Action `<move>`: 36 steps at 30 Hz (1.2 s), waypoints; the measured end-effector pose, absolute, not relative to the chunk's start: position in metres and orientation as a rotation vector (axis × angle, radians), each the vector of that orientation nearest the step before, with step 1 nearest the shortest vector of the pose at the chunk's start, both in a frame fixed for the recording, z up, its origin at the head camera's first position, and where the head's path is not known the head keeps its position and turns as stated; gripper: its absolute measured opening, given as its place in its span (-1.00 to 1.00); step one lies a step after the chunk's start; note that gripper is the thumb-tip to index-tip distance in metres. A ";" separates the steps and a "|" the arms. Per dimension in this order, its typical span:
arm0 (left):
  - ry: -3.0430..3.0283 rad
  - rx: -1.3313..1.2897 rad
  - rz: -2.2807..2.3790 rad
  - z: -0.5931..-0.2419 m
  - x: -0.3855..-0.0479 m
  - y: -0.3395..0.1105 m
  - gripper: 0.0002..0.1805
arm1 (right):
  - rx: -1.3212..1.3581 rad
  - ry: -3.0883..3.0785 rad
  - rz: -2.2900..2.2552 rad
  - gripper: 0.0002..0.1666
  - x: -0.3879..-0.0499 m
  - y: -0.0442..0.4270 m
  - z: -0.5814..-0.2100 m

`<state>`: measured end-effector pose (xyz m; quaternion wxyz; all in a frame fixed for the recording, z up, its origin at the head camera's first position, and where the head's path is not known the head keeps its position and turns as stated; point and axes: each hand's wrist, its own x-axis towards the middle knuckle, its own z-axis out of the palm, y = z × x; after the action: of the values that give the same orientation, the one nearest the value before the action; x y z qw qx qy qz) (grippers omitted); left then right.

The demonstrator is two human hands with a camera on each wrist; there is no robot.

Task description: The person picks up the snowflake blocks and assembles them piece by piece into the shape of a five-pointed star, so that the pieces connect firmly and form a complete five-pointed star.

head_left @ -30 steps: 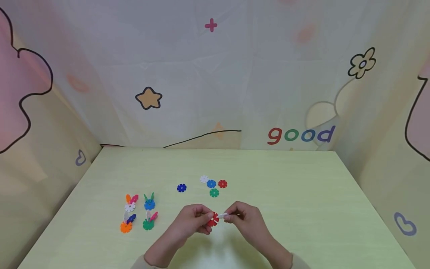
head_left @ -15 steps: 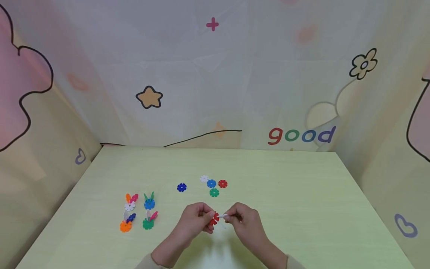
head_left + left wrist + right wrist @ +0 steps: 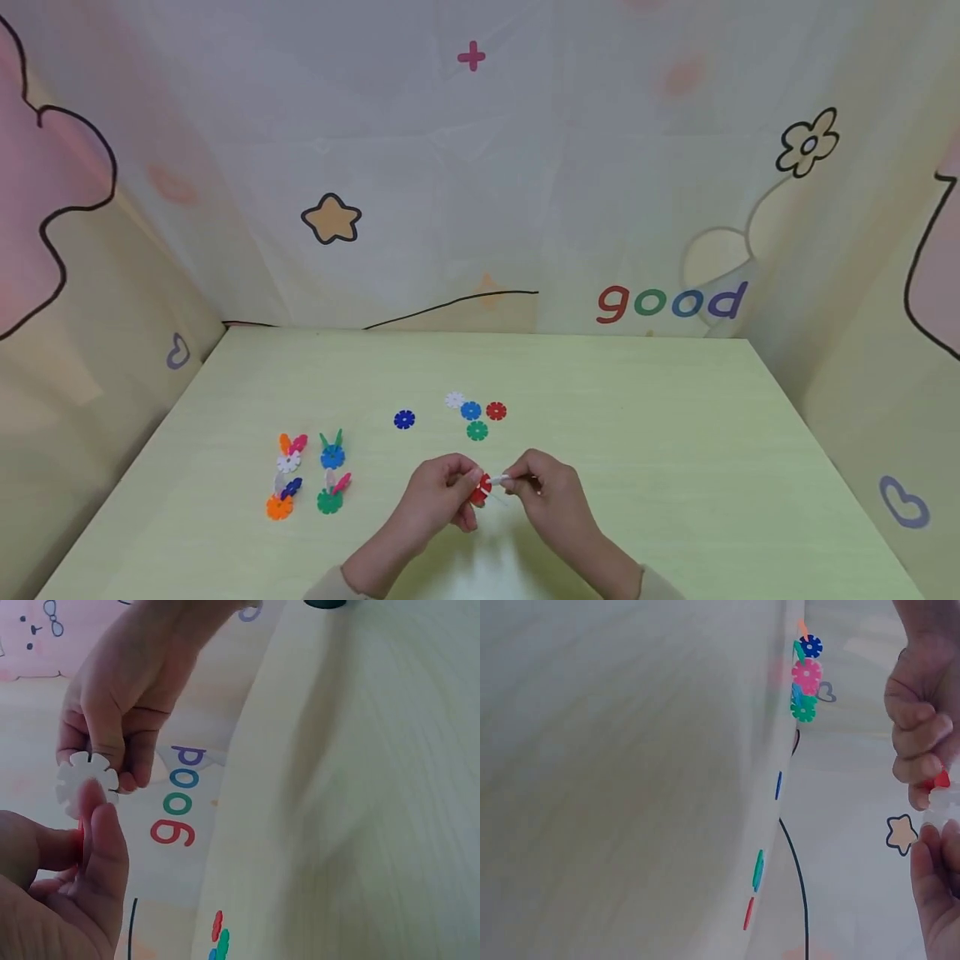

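In the head view my left hand [image 3: 442, 496] pinches a red snowflake disc [image 3: 481, 490] between thumb and fingers. Facing it, my right hand [image 3: 551, 492] pinches a white snowflake disc [image 3: 498, 480], seen edge-on, with its rim meeting the red one's edge. From the left wrist the white disc [image 3: 75, 780] shows its notched face between both hands, while the red disc [image 3: 80, 844] is a thin edge among the left fingers. Whether the slots are interlocked cannot be told. A faint pale sliver [image 3: 498, 498] shows just below the white disc; its kind is unclear.
Loose discs lie ahead on the table [image 3: 637, 417]: dark blue [image 3: 404, 419], white [image 3: 454, 400], blue [image 3: 471, 410], red [image 3: 497, 411] and green [image 3: 477, 431]. Several joined disc figures stand at left, among them an orange-based one [image 3: 280, 507] and a green-based one [image 3: 330, 501].
My left hand and the red disc have shifted slightly to the right. The right hand stays nearly in place, with the white disc's angle slightly changed. The discs on the table have not moved.
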<state>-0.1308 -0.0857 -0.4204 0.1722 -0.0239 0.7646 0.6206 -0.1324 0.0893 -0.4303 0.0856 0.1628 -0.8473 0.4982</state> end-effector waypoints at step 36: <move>2.577 -0.001 1.521 -0.429 -0.131 -0.075 -0.79 | 0.509 -2.494 1.373 -0.79 -0.136 0.080 -0.440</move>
<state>-0.1307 -0.0749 -0.4292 0.0743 -0.0004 0.8588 0.5069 -0.1364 0.0800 -0.4401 0.1244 0.1746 -0.8556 0.4711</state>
